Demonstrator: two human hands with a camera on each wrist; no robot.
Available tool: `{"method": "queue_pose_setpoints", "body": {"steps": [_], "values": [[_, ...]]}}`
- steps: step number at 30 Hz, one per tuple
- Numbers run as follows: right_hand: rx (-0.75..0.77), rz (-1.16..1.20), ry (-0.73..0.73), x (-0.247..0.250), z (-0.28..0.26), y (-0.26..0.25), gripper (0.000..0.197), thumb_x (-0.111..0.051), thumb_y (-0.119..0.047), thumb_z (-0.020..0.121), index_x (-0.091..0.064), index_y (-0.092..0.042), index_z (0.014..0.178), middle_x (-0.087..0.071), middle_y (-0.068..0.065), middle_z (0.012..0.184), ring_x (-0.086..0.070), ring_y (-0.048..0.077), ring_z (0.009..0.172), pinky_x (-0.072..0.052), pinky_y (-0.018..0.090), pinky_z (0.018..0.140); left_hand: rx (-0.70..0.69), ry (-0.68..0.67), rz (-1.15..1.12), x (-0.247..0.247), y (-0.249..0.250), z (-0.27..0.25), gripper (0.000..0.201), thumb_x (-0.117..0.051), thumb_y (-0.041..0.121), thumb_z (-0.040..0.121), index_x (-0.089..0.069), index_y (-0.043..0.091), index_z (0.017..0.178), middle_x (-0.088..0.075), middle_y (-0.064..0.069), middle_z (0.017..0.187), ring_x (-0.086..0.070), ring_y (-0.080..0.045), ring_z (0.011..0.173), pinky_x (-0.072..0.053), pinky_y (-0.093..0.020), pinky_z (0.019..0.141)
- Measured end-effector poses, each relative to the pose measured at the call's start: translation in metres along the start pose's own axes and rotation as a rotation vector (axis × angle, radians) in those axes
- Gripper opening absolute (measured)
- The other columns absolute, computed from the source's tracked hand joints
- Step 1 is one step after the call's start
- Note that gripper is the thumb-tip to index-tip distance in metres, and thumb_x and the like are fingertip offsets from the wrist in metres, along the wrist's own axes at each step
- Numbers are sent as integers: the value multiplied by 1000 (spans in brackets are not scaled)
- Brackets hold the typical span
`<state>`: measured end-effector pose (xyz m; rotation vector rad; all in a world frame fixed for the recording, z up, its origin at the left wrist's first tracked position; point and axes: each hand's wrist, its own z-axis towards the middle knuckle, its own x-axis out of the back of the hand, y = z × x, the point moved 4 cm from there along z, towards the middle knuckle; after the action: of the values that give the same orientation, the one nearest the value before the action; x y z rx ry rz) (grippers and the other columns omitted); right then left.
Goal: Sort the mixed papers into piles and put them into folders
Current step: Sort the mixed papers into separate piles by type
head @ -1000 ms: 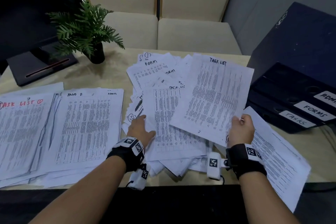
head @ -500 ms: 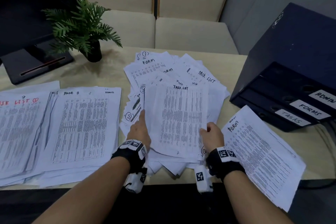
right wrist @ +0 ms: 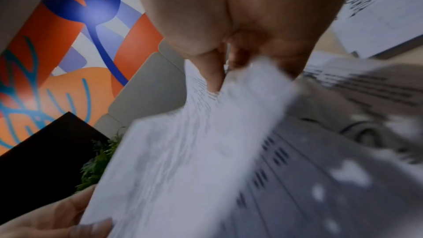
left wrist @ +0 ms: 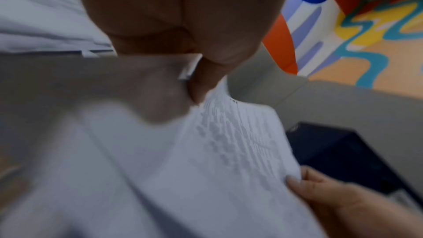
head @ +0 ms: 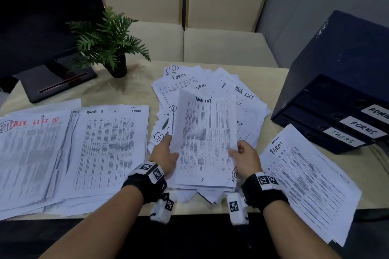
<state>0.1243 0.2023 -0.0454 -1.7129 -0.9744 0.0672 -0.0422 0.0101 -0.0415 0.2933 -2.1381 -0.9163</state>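
The left hand (head: 165, 153) and right hand (head: 245, 159) are each pinching 1 side edge of the TASK LIST sheet (head: 205, 132); light and floppy, it is curling, probably needing both edges held.

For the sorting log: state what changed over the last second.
The right hand carried the white printed sheet headed TASK LIST leftward, over the mixed centre heap; the left hand left the heap and now grips the sheet's left edge. The side piles and dark blue labelled folders stayed put.
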Motion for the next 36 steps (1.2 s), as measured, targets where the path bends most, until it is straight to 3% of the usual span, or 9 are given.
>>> {"method": "queue_pose_setpoints", "body": {"steps": [2,6,9,13,17,22,29,33,36], "values": [[-4,48,16,-9,-2,-8,15,-65,-21,90,-57,-15,100,-66,3,97,-65,26,85,-54,38,73,-19,43,-106,15,-1,-7,34,-51,2,90,-52,17,120,-63,1,102,-60,-15,85,-41,-18,62],[-31,68,-130,-53,-12,-30,39,-61,-31,93,-44,-24,128,-55,-5,111,-59,20,87,-50,32,65,-43,113,-230,65,-23,-17,36,-47,-3,89,-49,23,114,-59,1,95,-55,-14,80,-39,-22,60],[3,-81,-175,-92,-19,-50,31,-61,-28,94,-48,-19,120,-56,-5,102,-59,19,88,-49,29,77,-39,119,-277,101,-53,-18,34,-48,-5,87,-49,19,110,-60,-6,95,-55,-21,79,-44,-30,67],[44,-81,-240,-151,-44,-79,6,-59,-14,95,-55,-10,95,-55,0,77,-49,13,61,-40,13,48,23,168,-353,157,-109,-24,36,-46,-9,83,-51,14,110,-62,-11,92,-57,-28,79,-47,-33,68],[65,-198,-279,-209,-64,-85,10,-64,-25,91,-58,-18,88,-60,-2,85,-55,16,75,-42,23,65,77,241,-311,219,-168,-30,38,-48,-7,83,-51,17,113,-65,-10,96,-62,-28,80,-51,-35,67],[87,-322,-370,-284,-89,-106,16,-59,-29,94,-56,-17,85,-60,0,85,-62,21,77,-45,30,67,199,382,-160,298,-252,-42,32,-44,-4,85,-50,16,109,-59,-6,87,-56,-22,69,-39,-26,55],[85,-333,-367,-318,-107,-117,17,-57,-29,95,-57,-14,88,-65,5,93,-61,16,69,-47,32,71,378,464,-36,343,-323,-46,64,-59,6,80,-36,20,139,-62,-17,112,-59,-34,90,-48,-36,76],[47,-310,-319,-306,-107,-108,18,-59,-30,94,-56,-16,83,-67,5,91,-61,18,67,-50,37,73,514,431,281,336,-319,-42,94,-67,12,79,-7,26,150,-24,-15,151,-29,-37,133,-32,-55,103],[29,-280,-287,-290,-103,-104,14,-59,-27,94,-59,-15,86,-66,4,91,-62,19,68,-51,38,74,428,422,424,320,-279,-32,94,-67,24,80,-5,32,150,-4,-3,158,-10,-27,142,-23,-54,107]]}}
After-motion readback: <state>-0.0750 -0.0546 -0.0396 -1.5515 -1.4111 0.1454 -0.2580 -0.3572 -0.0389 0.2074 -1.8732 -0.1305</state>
